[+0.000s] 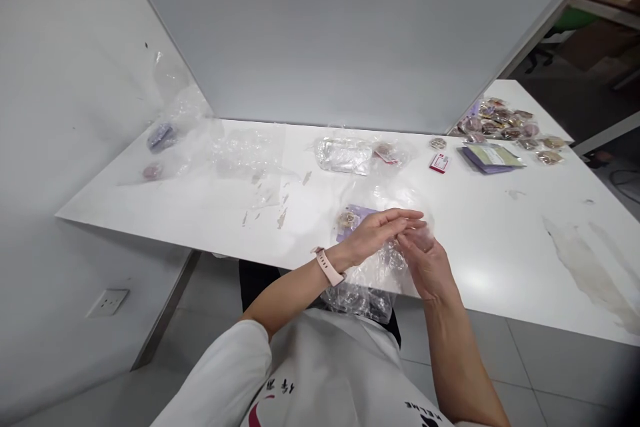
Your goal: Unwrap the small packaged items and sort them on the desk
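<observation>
A large clear plastic bag (390, 267) spreads under and between my hands and hangs over the table's front edge. My left hand (383, 230), with a pale pink watch band on its wrist, reaches across to the right, its fingers closed at the film. My right hand (430, 267) meets it there, thumb and fingers pinched on the bag. A pinkish patch shows between the hands; its kind is unclear. Left of my left hand, partly covered by film, lie a purple packet (361, 212) and a small gold-brown wrapped piece (347, 219).
Behind my hands lie a silvery clear pouch (345, 156), a red-and-white small box (439, 163) and a purple-green packet (493, 156). Several wrapped round pieces (500, 121) are heaped at the back right. More clear film (245, 150) lies at left. A grey partition (330, 47) borders the table.
</observation>
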The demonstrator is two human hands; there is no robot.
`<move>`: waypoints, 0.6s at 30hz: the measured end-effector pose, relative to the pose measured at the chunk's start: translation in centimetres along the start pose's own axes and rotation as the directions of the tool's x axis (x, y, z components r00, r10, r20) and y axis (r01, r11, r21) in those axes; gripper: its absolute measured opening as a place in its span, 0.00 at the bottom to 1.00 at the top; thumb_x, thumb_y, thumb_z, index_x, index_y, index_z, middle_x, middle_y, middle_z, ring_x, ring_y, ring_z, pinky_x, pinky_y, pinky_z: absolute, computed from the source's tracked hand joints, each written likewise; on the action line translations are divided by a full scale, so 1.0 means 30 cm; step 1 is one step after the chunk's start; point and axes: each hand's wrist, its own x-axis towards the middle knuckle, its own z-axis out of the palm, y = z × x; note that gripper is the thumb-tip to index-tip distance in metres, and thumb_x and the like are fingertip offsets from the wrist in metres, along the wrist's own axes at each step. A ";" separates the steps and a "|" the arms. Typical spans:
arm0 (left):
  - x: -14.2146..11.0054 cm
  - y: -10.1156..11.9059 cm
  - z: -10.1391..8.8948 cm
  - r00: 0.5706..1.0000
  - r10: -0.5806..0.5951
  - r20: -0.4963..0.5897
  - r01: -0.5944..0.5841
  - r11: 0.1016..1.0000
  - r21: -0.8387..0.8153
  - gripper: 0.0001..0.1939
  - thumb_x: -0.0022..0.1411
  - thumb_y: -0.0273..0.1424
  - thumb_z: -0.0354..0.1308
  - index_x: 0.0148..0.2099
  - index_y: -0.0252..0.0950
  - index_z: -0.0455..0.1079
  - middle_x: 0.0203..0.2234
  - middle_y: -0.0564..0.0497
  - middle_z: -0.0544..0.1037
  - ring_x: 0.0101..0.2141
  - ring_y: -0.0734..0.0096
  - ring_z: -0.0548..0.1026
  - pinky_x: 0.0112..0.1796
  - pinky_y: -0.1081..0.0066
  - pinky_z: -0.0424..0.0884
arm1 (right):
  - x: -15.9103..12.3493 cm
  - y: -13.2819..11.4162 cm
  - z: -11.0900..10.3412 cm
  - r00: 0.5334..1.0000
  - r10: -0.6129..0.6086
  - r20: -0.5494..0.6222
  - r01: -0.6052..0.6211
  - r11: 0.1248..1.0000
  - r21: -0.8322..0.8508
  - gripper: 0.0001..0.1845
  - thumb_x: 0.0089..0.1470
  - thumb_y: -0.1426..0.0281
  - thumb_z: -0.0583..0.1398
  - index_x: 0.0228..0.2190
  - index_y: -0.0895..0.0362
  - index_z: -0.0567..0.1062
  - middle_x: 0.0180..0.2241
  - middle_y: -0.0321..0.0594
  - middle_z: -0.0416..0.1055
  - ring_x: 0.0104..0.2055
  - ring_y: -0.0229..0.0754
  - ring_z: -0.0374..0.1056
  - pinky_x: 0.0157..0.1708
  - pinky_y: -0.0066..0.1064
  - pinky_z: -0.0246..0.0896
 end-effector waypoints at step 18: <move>-0.275 -0.092 -0.315 0.890 0.235 -0.391 0.251 0.464 0.850 0.15 0.54 0.17 0.51 0.37 0.38 0.73 0.49 0.44 0.77 0.54 0.53 0.71 0.56 0.48 0.65 | 0.099 -0.146 0.067 0.955 0.145 0.258 -0.231 0.911 0.342 0.09 0.53 0.73 0.65 0.36 0.48 0.77 0.30 0.31 0.72 0.23 0.31 0.61 0.19 0.21 0.63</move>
